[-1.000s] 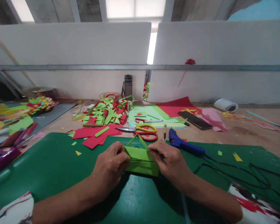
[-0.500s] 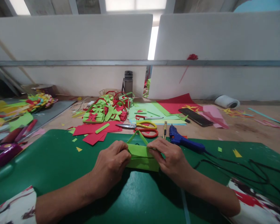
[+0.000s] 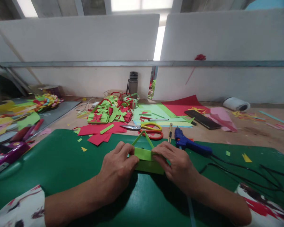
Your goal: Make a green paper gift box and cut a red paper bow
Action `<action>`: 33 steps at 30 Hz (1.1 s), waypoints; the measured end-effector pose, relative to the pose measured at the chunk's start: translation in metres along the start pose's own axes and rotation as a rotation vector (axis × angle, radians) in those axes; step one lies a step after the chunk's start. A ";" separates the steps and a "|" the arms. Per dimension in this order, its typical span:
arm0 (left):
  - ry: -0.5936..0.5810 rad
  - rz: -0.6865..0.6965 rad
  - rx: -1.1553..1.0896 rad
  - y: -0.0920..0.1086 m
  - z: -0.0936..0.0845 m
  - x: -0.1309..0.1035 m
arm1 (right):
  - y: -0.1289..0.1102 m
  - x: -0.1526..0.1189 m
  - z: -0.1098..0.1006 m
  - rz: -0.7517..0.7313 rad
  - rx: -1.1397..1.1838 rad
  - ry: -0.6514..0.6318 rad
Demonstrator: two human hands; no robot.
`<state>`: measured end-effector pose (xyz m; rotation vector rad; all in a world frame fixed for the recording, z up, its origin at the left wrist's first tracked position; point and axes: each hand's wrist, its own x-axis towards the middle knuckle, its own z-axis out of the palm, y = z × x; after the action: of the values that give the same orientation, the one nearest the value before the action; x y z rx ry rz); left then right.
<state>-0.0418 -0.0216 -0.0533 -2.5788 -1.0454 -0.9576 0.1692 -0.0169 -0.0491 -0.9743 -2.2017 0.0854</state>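
L hand (image 3: pixel 117 171) and R hand (image 3: pixel 178 162) obs. at ctr. of view, knuckles up, fingertips turned toward each other, near but apart. L fingers (image 3: pixel 126 149) curled w/ thumb close under index; R thumb opp. index in pinch. L forearm (image 3: pixel 73 198) & R forearm (image 3: pixel 220 195) bare, angled inward from lower corners.

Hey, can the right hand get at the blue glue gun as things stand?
Probably yes: the blue glue gun lies just beyond the right hand, with nothing visible between them, though that hand would likely need to release the green folded piece first.
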 end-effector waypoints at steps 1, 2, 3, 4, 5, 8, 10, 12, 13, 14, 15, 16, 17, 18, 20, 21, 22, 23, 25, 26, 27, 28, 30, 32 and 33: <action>0.001 -0.005 0.007 0.000 0.001 0.000 | 0.000 0.000 0.000 0.007 0.006 -0.007; 0.003 -0.008 0.014 0.001 0.001 0.000 | 0.000 0.000 -0.001 0.012 0.015 -0.012; 0.005 -0.010 0.021 0.001 0.002 0.000 | -0.001 0.000 -0.001 0.016 0.024 -0.014; 0.013 -0.008 0.028 0.001 0.002 -0.001 | -0.001 0.000 -0.001 0.019 0.032 -0.012; 0.024 -0.002 0.033 0.001 0.002 -0.001 | -0.001 0.000 -0.002 0.021 0.038 -0.011; 0.056 0.035 0.042 0.001 0.003 -0.003 | -0.001 -0.001 -0.002 0.021 0.040 -0.004; 0.066 0.064 0.045 0.000 0.003 -0.004 | -0.001 -0.001 -0.002 0.018 0.031 -0.002; 0.064 0.081 0.047 0.000 0.003 -0.003 | 0.000 -0.001 -0.001 0.012 0.018 -0.002; 0.059 0.081 0.049 0.000 0.004 -0.003 | 0.000 -0.001 0.000 0.011 0.012 -0.004; 0.050 0.078 0.049 0.001 0.004 -0.002 | 0.001 -0.001 0.000 0.010 0.006 -0.006; 0.039 0.071 0.047 0.002 0.004 -0.001 | 0.001 -0.001 0.001 0.012 0.000 -0.009; 0.031 0.062 0.042 0.004 0.004 0.000 | 0.001 -0.001 0.001 0.013 -0.005 -0.013; 0.022 0.053 0.031 0.005 0.005 0.001 | 0.000 -0.001 0.001 0.015 -0.009 -0.018; 0.015 0.041 0.017 0.007 0.005 0.003 | 0.000 -0.001 0.000 0.016 -0.013 -0.023; 0.001 0.015 -0.017 0.010 0.005 0.005 | -0.002 0.000 -0.001 0.019 -0.019 -0.034; -0.003 -0.001 -0.034 0.012 0.006 0.006 | -0.003 0.000 -0.001 0.021 -0.021 -0.036; -0.006 -0.013 -0.052 0.013 0.006 0.007 | -0.004 0.001 -0.002 0.026 -0.022 -0.038; -0.008 -0.020 -0.070 0.013 0.006 0.008 | -0.005 0.001 -0.003 0.031 -0.024 -0.041; 0.001 -0.023 -0.102 0.014 0.006 0.008 | -0.006 0.002 -0.004 0.038 -0.025 -0.047; 0.007 -0.020 -0.112 0.014 0.006 0.008 | -0.007 0.002 -0.004 0.041 -0.025 -0.049; 0.012 -0.015 -0.118 0.013 0.006 0.008 | -0.007 0.002 -0.004 0.042 -0.024 -0.051; 0.019 -0.010 -0.118 0.013 0.006 0.008 | -0.007 0.002 -0.004 0.044 -0.022 -0.053; 0.032 0.003 -0.104 0.014 0.006 0.008 | -0.007 0.001 -0.004 0.051 -0.022 -0.057; 0.037 0.018 -0.081 0.015 0.007 0.007 | -0.007 0.000 -0.004 0.056 -0.020 -0.061; 0.039 0.025 -0.069 0.015 0.008 0.007 | -0.008 0.000 -0.004 0.059 -0.017 -0.062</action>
<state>-0.0233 -0.0256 -0.0539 -2.6110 -0.9848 -1.0510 0.1674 -0.0233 -0.0433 -1.0584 -2.2331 0.1260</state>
